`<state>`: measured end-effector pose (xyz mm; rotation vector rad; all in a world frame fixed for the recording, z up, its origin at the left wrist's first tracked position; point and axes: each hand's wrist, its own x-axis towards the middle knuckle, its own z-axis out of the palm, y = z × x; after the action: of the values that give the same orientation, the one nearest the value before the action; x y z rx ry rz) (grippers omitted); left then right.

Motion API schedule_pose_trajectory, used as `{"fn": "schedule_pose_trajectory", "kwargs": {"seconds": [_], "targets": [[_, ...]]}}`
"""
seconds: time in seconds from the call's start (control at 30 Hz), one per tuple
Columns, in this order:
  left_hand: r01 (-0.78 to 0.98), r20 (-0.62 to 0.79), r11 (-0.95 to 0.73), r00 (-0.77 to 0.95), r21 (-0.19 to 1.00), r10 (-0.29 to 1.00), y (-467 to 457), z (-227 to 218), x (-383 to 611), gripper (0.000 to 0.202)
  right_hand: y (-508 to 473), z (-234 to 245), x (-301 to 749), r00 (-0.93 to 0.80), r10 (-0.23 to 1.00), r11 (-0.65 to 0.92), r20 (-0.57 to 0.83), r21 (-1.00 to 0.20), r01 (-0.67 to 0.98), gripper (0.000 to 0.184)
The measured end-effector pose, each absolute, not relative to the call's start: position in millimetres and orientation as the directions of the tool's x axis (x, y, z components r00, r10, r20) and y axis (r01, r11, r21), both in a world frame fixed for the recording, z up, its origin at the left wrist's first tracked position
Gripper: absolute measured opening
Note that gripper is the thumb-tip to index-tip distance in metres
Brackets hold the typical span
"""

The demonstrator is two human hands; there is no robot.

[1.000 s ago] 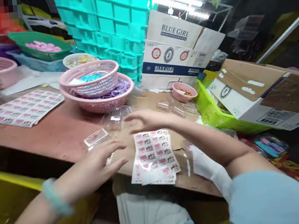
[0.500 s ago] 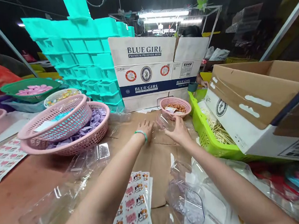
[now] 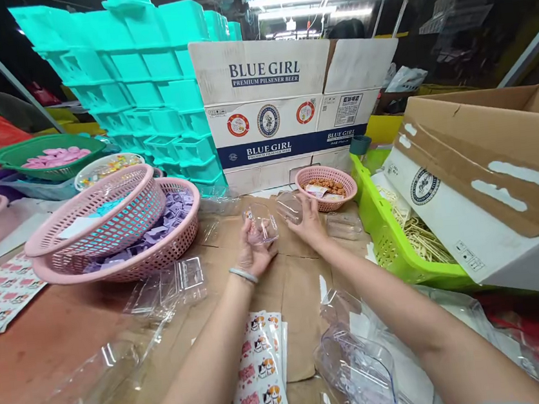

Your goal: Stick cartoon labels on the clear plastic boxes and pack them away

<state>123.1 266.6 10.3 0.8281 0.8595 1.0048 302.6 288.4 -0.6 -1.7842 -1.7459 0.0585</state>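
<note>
My left hand [image 3: 254,253] is palm-up over the cardboard, its fingers closed around a small clear plastic container [image 3: 263,223]. To its right, my right hand [image 3: 309,225] grips a second clear plastic piece [image 3: 289,207] by its right side; some fingertips are hidden behind it. Just beyond that hand is a small pink basket [image 3: 349,178] holding brown pieces and a white packet. Another clear plastic piece [image 3: 345,224] lies to the right of my right hand. Sticker sheets [image 3: 258,385] with cartoon animals lie near my left forearm.
Pink baskets [image 3: 177,242] with purple and blue pieces stand left. Turquoise bins [image 3: 139,80] and a beer carton [image 3: 267,92] rise behind. A green basket [image 3: 376,242] of thin sticks and an open box [image 3: 484,164] are right. Clear plastic packaging [image 3: 356,367] lies in front.
My left hand has turned palm-up and lifted a clear container off the cardboard. My right hand has shifted slightly and now grips a clear piece. The view has tilted slightly.
</note>
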Motion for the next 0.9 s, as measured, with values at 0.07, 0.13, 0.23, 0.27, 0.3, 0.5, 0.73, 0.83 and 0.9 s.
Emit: {"fn": "schedule_pose_trajectory", "kwargs": {"seconds": [0.07,0.13,0.23,0.27,0.3,0.5,0.73,0.83,0.9], "targets": [[-0.582,-0.160,0.382,0.397,0.717,0.904,258.3,14.2,125.0,0.059,265.0,5.0,294.5,0.022,0.873,0.230,0.487,-0.452,0.862,0.070],[-0.677,-0.107,0.389,0.419,0.624,0.901,247.0,18.2,122.4,0.060,238.0,9.2,287.4,-0.128,0.838,0.374,0.531,-0.387,0.843,0.070],[-0.665,-0.137,0.379,0.388,0.644,0.911,223.6,22.8,111.5,0.067,202.4,15.2,286.3,-0.278,0.811,0.511,0.515,-0.389,0.767,0.071],[-0.646,-0.156,0.396,0.397,0.652,0.905,214.3,23.7,107.0,0.068,193.3,17.6,288.7,-0.303,0.811,0.534,0.501,-0.420,0.734,0.072],[-0.634,-0.167,0.417,0.416,0.651,0.894,204.7,24.5,102.5,0.069,185.9,20.2,291.7,-0.326,0.811,0.553,0.486,-0.454,0.699,0.073],[-0.645,-0.148,0.450,0.466,0.618,0.872,160.9,24.8,87.9,0.066,163.0,37.2,303.4,-0.545,0.771,0.624,0.331,-0.563,0.542,0.070],[-0.718,-0.224,0.394,0.325,0.573,0.919,145.3,15.7,82.5,0.057,119.3,74.1,326.3,-0.376,0.927,0.238,-0.011,-0.756,0.609,0.070],[-0.737,-0.240,0.381,0.296,0.558,0.925,136.1,15.7,73.4,0.058,75.3,81.2,345.4,-0.171,0.981,0.060,-0.096,-0.684,0.727,0.078],[-0.738,-0.258,0.385,0.288,0.554,0.922,128.5,16.8,68.5,0.059,43.8,74.3,352.2,-0.177,0.977,0.080,-0.122,-0.559,0.826,0.091]]}}
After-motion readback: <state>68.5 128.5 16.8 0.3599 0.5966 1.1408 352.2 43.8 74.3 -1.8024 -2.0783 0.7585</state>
